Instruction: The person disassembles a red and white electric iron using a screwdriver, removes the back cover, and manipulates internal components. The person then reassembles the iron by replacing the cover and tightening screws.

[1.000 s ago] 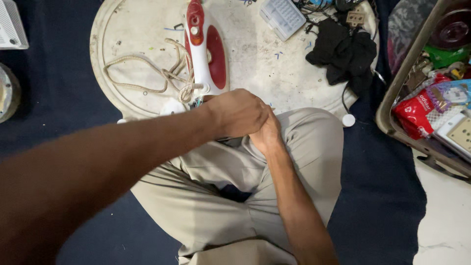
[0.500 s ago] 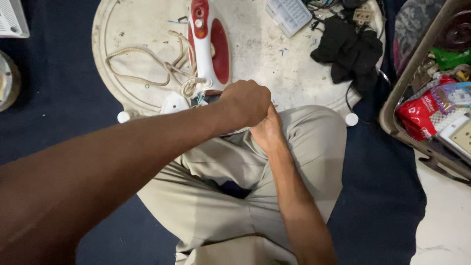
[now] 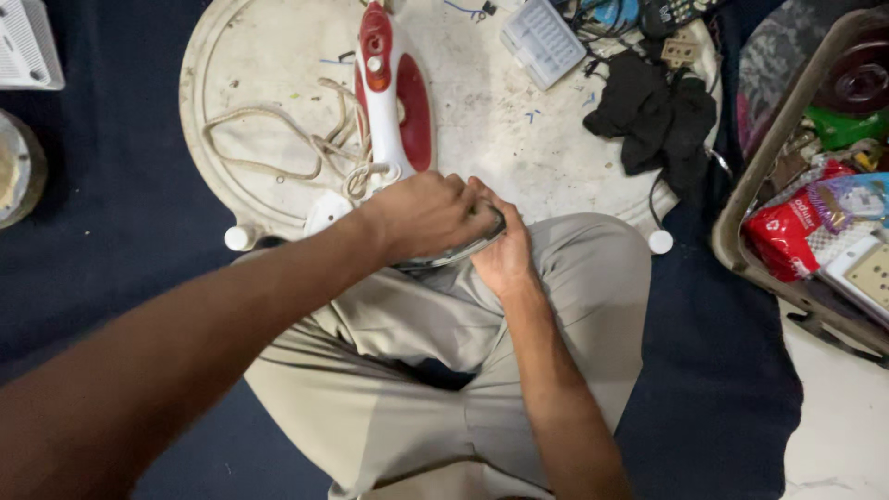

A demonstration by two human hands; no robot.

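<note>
Both your hands meet at lap edge: left hand [image 3: 421,215] closed over curved metal plate [image 3: 463,252], right hand [image 3: 500,250] gripping it from below. Plate sits just below red-white iron [image 3: 389,102] on round worktop [image 3: 519,139]. Step looks like working plate loose; next move calls for steady grip. Cord [image 3: 278,148] crowds left, black cloth [image 3: 657,116] right; open room ahead.

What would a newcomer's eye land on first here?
Probably the two hands at centre: the left hand lies over the right hand, both gripping a curved metal plate above the lap. Just beyond them, a red and white clothes iron lies on a round white board with its pale cord looped to the left.
</note>
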